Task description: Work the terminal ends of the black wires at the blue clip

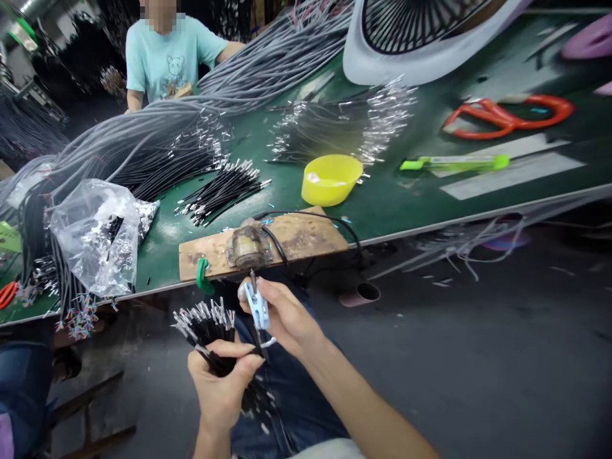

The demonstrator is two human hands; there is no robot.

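A bundle of short black cables (210,322) with silvery ends is wrapped in my left hand (222,382), whose thumb and forefinger also pinch toward one cable at the right. My right hand (287,319) is closed on a light blue clip (258,306), just beyond the table's front edge. The clip sits against a dark metal tip that points out from a small device (249,245) on a wooden board (306,236). A green clamp (203,274) grips the board's left part. What lies under my right fingers is partly hidden.
On the green table (382,217) are a yellow ring-shaped container (329,182), cable piles (224,191), a plastic bag (98,236), orange-handled scissors (507,118), a light green cutter (454,164) and a fan (415,38). A person (169,57) is across the table.
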